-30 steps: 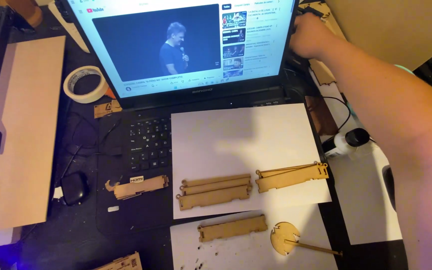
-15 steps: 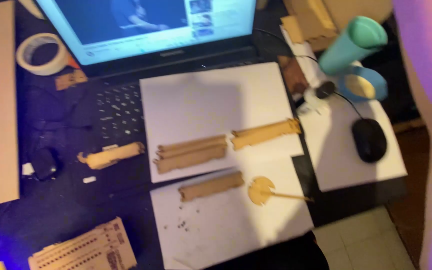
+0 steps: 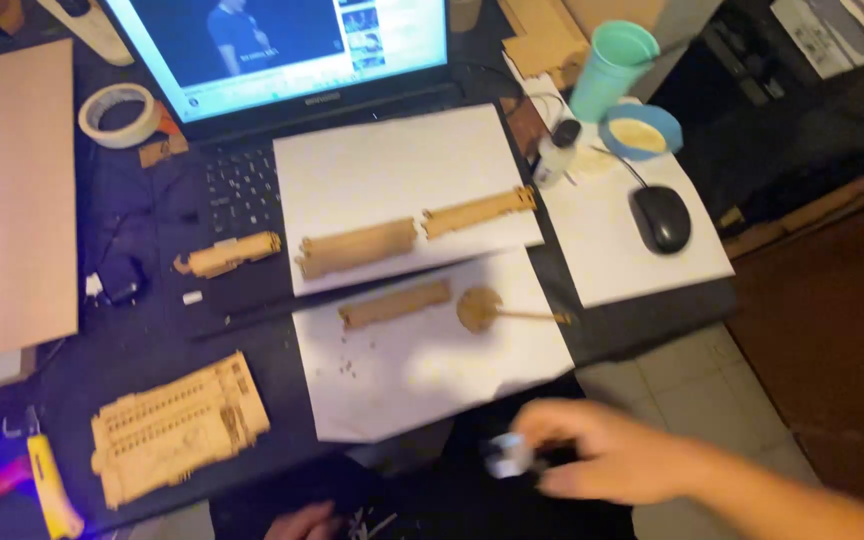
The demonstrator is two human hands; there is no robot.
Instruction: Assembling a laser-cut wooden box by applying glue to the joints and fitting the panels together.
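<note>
My right hand, blurred, pinches a small pale boxy object in its fingertips. Just beyond it lies a smooth white paper sheet carrying a flat, notched wooden strip. My left hand barely shows; I cannot tell its grip.

Two hands were in view, the right hand near the bottom and part of the left hand at the lower edge. Three white paper sheets lay on the desk. Five wooden pieces rested there, four strips and one round piece on a stick. There was one laptop, one mouse, one cup, one bowl, one tape roll and one cut wooden panel.
</note>
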